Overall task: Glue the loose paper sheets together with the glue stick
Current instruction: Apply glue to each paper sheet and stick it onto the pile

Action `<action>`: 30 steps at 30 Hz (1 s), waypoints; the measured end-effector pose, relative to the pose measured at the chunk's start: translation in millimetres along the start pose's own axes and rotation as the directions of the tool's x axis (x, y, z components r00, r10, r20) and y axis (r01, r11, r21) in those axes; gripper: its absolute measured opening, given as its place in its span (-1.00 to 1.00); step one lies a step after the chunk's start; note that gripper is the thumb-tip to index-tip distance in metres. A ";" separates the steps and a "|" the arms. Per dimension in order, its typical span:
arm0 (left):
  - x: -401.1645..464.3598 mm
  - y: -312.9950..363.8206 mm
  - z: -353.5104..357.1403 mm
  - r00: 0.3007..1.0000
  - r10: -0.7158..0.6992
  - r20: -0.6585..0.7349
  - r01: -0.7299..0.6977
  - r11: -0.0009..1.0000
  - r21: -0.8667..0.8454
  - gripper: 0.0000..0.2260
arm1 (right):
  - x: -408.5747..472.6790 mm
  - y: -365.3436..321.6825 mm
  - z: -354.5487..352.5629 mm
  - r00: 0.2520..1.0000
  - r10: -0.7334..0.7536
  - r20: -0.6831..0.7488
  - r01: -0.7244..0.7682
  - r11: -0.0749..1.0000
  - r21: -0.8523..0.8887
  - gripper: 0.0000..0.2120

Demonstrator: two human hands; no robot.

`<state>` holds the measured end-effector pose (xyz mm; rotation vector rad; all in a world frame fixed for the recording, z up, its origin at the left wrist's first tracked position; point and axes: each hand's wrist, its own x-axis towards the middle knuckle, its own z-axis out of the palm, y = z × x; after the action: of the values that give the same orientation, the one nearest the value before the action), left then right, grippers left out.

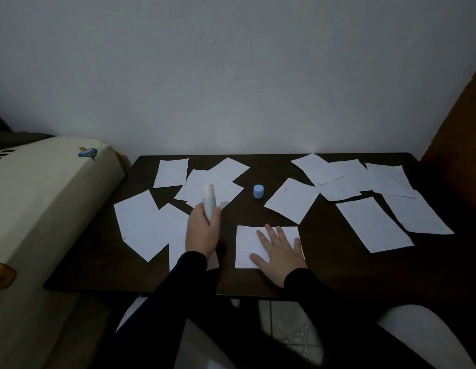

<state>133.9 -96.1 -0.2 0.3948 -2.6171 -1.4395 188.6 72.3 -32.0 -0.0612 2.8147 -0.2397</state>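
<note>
The left hand (pixel 203 230) is curled around the lower barrel of the pale, uncapped cylindrical glue stick (pixel 209 201), its grip closed on the tube with the whitish glue end pointing up and away from the body, clear of any paper; held that way, the sticky tip is likely kept off the sheets until it is wanted. Its small light-blue round plastic cap (pixel 258 191) stands on its own on the dark brown wooden worktop (pixel 338 272), near the middle and apart from every sheet, where it should be easy to reach again. The right hand (pixel 280 250) lies flat with fingers spread and straight on the white lined paper sheet (pixel 248 243) nearest the person, pressing it down, probably to smooth it or to stop it sliding while glue is applied or a join sets; whether a second sheet lies beneath it cannot be told. The remaining white loose paper sheets are scattered in two groups: an overlapping cluster on the left (pixel 151 225), partly under the left forearm, and another on the right (pixel 372 222), spread towards the far edge by the pale wall (pixel 231 75). Most sheets look unjoined, so the job seems at an early stage. A cream-coloured padded object (pixel 45 198) sits just beside the worktop's left end.
</note>
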 end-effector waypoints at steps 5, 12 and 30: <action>16.5 -42.7 -51.8 0.999 -0.045 -0.022 0.048 0.985 0.167 -0.63 | -0.8 -8.9 -5.7 0.999 0.047 0.019 -0.048 0.998 0.036 -0.35; 18.9 -78.5 -83.5 0.996 -0.071 0.050 0.067 0.995 0.078 -0.40 | -7.0 -28.1 -20.7 0.995 0.096 0.033 -0.100 0.988 0.118 -0.31; 18.0 -96.1 -79.2 0.997 -0.035 -0.073 0.034 0.999 -0.022 -0.49 | 57.1 -110.8 -16.1 0.985 -0.173 -0.003 0.172 0.984 -0.033 -0.33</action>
<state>151.2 -214.6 -38.9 0.4835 -2.5474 -1.4333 131.2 -38.2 -15.4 -0.3131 2.8213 -0.2333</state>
